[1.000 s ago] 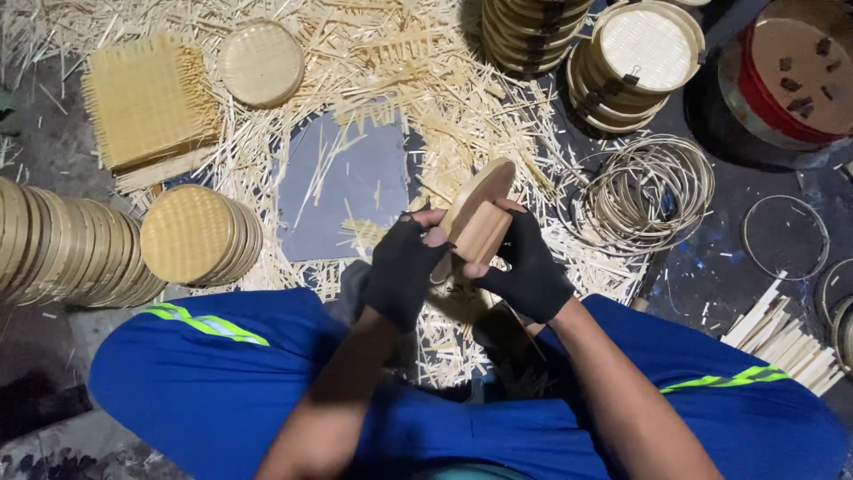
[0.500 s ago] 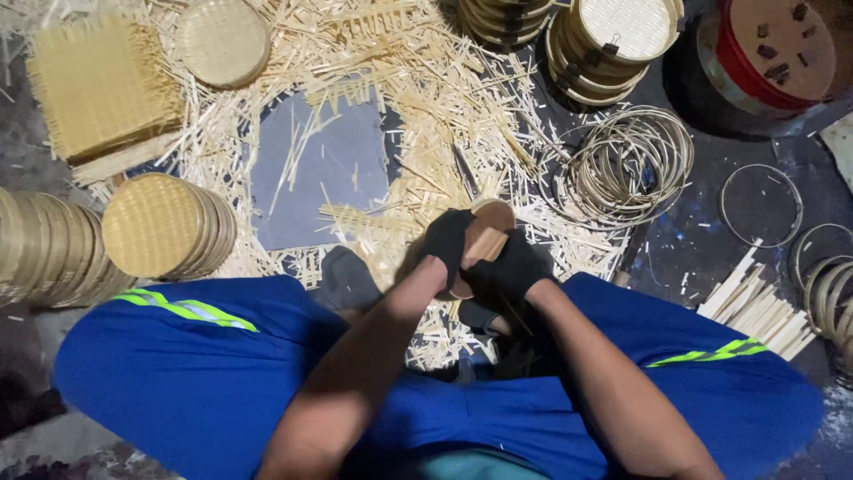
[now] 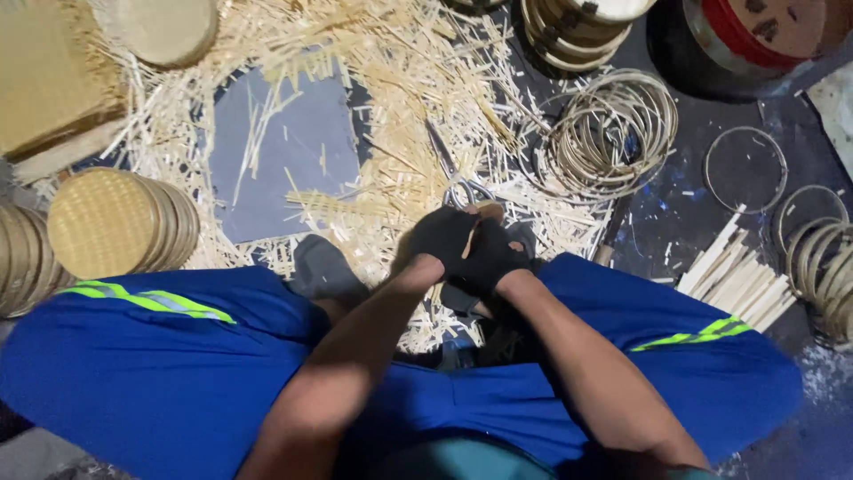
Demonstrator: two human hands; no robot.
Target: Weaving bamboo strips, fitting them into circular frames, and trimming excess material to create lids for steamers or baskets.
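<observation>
Both hands meet low between the knees, over the floor. The left hand and the right hand, each in a black fingerless glove, are clenched together around a small woven disc, of which only a tan edge shows above the knuckles. The rest of it is hidden inside the grip, so how it is turned cannot be told. The step in hand looks like close work on that disc, pressing or trimming its edge. Any next move would call for a firm hold with one hand while the other frees itself, since both are now locked on the same piece.

Scissors lie just beyond the hands, half buried in the litter of pale straw offcuts that covers the floor. They are the nearest tool, and the loose strips around them could snag a reach.

A grey mat lies further out, strewn with strips. To the left, finished woven discs stand on edge in a stack. To the right lies a heap of thin hoops, with single hoops well apart on the dark floor and a bundle of flat sticks near the right knee. The blue trousers with a yellow-green stripe close in both sides, leaving little room.
</observation>
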